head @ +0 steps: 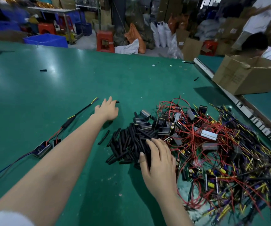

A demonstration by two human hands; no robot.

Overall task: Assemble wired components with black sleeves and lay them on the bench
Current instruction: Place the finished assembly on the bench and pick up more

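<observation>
A heap of short black sleeves [128, 142] lies mid-bench, beside a tangle of wired components [221, 144] with red, yellow and purple leads. My right hand [159, 160] rests flat on the near edge of the sleeve heap, fingers spread over several sleeves. My left hand [107, 110] reaches far out over the green bench [66, 88], fingers extended toward a lone black sleeve [117, 101] at its fingertips. One assembled component [42, 149], its leads running through a black sleeve [69, 122], lies at the left.
A cardboard box [248, 75] stands beyond a white divider rail [229, 93] at the right, with a person behind it. Stray sleeves [43, 70] lie on the far bench. Stools, bags and blue crates fill the floor behind.
</observation>
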